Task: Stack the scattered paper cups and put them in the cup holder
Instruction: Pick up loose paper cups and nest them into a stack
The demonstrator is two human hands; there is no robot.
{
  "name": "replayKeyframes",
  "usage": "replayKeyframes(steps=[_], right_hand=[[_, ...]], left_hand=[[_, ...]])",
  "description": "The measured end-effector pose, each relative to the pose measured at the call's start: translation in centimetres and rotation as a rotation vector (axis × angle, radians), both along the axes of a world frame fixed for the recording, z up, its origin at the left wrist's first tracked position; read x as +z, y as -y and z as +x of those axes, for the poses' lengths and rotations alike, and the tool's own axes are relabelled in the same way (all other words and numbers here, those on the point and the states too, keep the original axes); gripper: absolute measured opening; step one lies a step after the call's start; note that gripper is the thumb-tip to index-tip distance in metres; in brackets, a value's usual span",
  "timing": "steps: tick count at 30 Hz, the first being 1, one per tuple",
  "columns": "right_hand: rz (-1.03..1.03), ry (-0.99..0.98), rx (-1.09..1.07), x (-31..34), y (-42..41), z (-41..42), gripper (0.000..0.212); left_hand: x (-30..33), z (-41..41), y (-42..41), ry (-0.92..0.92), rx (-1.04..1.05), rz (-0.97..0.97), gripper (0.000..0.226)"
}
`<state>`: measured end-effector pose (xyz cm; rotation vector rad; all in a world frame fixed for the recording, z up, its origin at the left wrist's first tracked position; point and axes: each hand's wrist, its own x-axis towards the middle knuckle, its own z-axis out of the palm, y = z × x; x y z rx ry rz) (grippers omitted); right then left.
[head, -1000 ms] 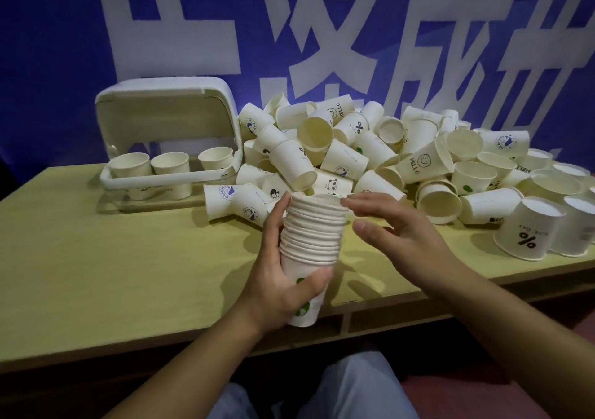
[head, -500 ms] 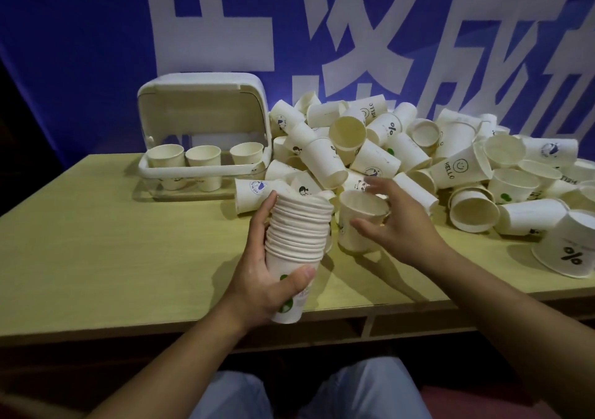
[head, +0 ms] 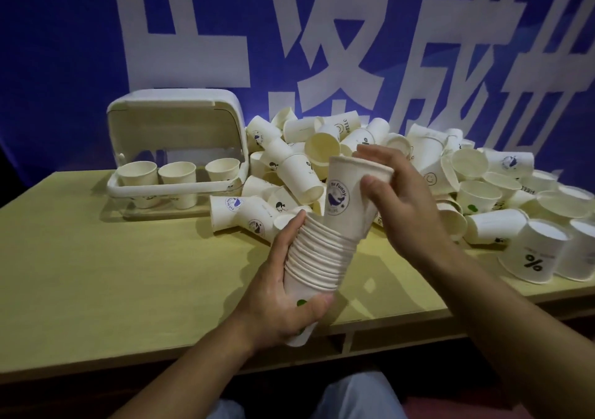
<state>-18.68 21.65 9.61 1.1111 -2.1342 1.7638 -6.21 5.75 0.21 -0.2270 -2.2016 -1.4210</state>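
Behind our pale yellow wooden table (head: 96,273) hangs a blue banner with large white characters (head: 322,48). We grip a nested stack of white paper cups (head: 317,257) in our left hand (head: 277,306), fingers curled round its lower half and the thumb across the bottom cup, over the table's near edge. Our right hand (head: 402,199) pinches a single white paper cup with a blue whale print (head: 349,199) near its rim, thumb on the near side and fingers over the far side. That cup's base sits inside the mouth of the stack, and it tilts to the right and stands well proud of the rims below.

At the far left stands a white plastic cup holder with its lid raised (head: 174,135), with 3 upright cup stacks (head: 177,174) in a row inside. A heap of scattered white paper cups (head: 467,186) lies just right of the holder and runs to the table's right edge, beyond both hands.
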Motion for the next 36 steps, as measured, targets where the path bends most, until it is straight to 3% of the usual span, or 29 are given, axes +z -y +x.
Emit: replayKeyframes(steps=[7, 11, 15, 18, 22, 25, 28, 33, 36], right_hand=[[0.169, -0.027, 0.14, -1.8, 2.9, 2.7, 0.039], [0.325, -0.111, 0.204, -2.9, 4.1, 3.7, 0.055], [0.313, -0.058, 0.35, -2.9, 4.8, 3.3, 0.056], [0.32, -0.105, 0.213, -3.1, 5.5, 1.6, 0.049], [0.7, -0.278, 0.083, -4.1, 6.7, 0.0, 0.068], [0.778, -0.26, 0.089, -5.3, 7.7, -0.5, 0.07], [0.672, -0.248, 0.037, -5.7, 7.9, -0.8, 0.062], [0.236, -0.082, 0.039, -3.4, 5.8, -1.3, 0.06], [0.087, -0.051, 0.026, -1.9, 5.0, -1.2, 0.046]], left_hand=[[0.1, 0.8, 0.7, -0.087, 0.112, 0.034, 0.098], [0.2, 1.9, 2.5, -0.078, 0.154, 0.06, 0.098], [0.1, 3.1, 4.4, -0.068, 0.188, 0.056, 0.1], [0.3, 4.0, 5.7, -0.047, 0.204, 0.128, 0.101], [0.7, 4.8, 7.0, -0.022, 0.24, 0.196, 0.111], [0.9, 4.9, 7.5, -0.003, 0.261, 0.223, 0.116], [0.9, 4.8, 7.7, 0.009, 0.227, 0.26, 0.111], [1.3, 4.2, 7.4, 0.071, 0.137, 0.212, 0.094], [1.6, 3.0, 7.1, 0.13, 0.074, 0.157, 0.092]])
